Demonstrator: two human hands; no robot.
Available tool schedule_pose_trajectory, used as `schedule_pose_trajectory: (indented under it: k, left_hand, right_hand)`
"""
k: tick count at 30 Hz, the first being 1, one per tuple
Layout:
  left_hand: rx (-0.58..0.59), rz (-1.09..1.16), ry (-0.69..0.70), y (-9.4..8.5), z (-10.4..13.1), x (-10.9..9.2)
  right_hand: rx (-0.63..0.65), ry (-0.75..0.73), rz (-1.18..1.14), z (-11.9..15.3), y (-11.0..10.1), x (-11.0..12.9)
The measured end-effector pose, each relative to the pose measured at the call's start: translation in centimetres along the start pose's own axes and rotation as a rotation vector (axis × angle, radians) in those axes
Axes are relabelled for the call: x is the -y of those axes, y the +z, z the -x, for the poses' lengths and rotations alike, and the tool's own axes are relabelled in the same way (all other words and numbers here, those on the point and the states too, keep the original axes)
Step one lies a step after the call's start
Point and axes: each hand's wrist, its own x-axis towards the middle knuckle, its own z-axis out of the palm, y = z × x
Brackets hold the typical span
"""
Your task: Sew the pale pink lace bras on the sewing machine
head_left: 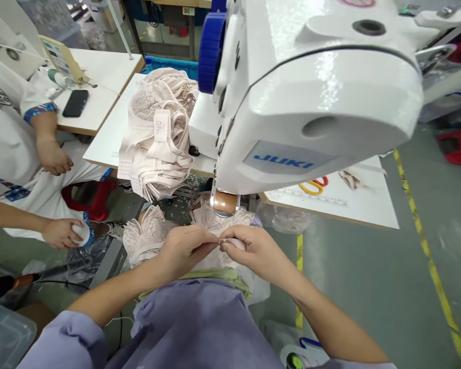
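My left hand (186,251) and my right hand (255,251) meet fingertip to fingertip in front of the sewing machine. Both are closed in a pinch. A small pale fabric piece (237,244) shows in the fingers of my right hand. What the left fingertips hold is too small to make out. Just beyond and below the hands, pale lace bras (148,230) lie over my lap. The white sewing machine head (299,118), marked JUKI, stands close above, with a brown roller-like part (225,202) at its lower end.
A heap of beige bras (157,133) with a white label lies on the table at left. Yellow and red-handled scissors (313,185) rest on the right tabletop (372,205). A co-worker in white (7,133) sits at left, near a black phone (76,103).
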Motion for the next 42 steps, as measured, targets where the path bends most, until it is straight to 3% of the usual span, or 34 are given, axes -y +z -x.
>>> schedule_pose_trajectory:
  k: [8,12,16,18,21,24,27,29,31,36,39,42]
  left_hand:
    - [0.032,-0.009,-0.044,0.1,-0.2,0.2]
    - [0.117,-0.049,-0.143,0.1,-0.5,0.6]
    - [0.229,-0.191,-0.088,0.3,-0.7,1.2]
    - [0.206,-0.270,-0.039,0.4,-0.7,1.4]
    - [0.147,-0.312,-0.009,0.8,-0.9,1.2]
    - [0.132,-0.223,-0.080,1.0,-1.6,0.7]
    - [0.095,-0.099,-0.212,1.0,-2.6,0.7]
    - [0.026,-0.156,-0.239,0.8,-3.2,1.3]
    - [0.002,-0.314,-0.137,0.4,-3.5,2.2]
    - [0.046,-0.587,0.333,-1.0,-3.8,5.2]
    - [0.041,-0.614,0.459,-1.6,-3.9,6.3]
    - [0.093,-0.627,0.465,-1.8,-4.1,6.4]
  right_hand:
    - [0.030,0.018,-0.100,0.0,-0.3,0.0]
    - [0.006,-0.004,-0.041,-0.1,-0.4,0.1]
    - [0.005,0.003,-0.012,-0.1,-0.4,0.0]
    - [-0.024,-0.012,0.017,0.1,-0.2,-0.2]
    - [-0.163,-0.119,0.137,0.4,0.2,-0.5]
    - [-0.281,-0.193,0.201,0.3,-0.1,-0.4]
    - [-0.271,-0.162,0.186,-1.0,-1.4,0.1]
    - [-0.244,-0.114,0.223,-2.3,-2.7,0.7]
    - [-0.219,-0.066,0.301,-3.5,-3.7,1.3]
    - [-0.171,-0.036,0.467,-4.8,-4.4,2.5]
    - [-0.194,-0.034,0.511,-5.0,-4.5,3.0]
    - [-0.186,-0.029,0.499,-4.7,-4.4,2.6]
